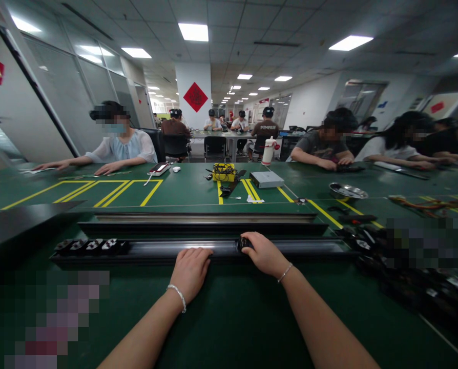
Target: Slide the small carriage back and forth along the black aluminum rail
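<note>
A long black metal channel rail (155, 249) lies across the green table in front of me. At its left end sit several small black blocks (92, 245) with silvery faces, in a row inside the channel. My left hand (191, 271) is closed over the rail's near edge around the middle, fingers bent onto it. Farther right, my right hand (265, 253) grips one small black block (242, 244) between thumb and fingers, at the channel. The block's far side shows; its underside is hidden, so I cannot tell how deep it sits.
Behind lies a second long dark rail (206, 219). A heap of black parts (367, 246) is at right, near a metal bowl (348, 191). Farther back are a yellow box with cables (224, 172), a grey box (266, 179) and a white bottle (268, 151). Co-workers sit around.
</note>
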### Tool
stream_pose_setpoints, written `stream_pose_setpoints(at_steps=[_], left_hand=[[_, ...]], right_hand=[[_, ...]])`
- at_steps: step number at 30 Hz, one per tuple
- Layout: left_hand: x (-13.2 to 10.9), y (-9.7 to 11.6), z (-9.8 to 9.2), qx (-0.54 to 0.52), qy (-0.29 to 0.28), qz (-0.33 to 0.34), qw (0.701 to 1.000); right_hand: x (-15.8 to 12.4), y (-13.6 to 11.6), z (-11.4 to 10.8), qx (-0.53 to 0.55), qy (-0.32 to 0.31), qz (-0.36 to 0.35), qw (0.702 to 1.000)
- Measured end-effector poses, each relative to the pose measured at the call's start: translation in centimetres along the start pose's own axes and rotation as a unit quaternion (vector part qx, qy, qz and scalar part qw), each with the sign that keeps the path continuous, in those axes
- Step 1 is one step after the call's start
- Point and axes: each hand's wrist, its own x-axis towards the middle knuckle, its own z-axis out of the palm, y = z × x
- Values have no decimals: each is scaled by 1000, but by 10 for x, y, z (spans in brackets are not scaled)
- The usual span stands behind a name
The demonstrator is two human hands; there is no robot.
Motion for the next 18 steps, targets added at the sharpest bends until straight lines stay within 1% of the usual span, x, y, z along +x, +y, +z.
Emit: stream_pose_setpoints(at_steps=[18], left_hand=[[-1, 1, -2, 1, -2, 1, 1000]], right_hand=[[0, 2, -5, 7, -21, 9, 1000]])
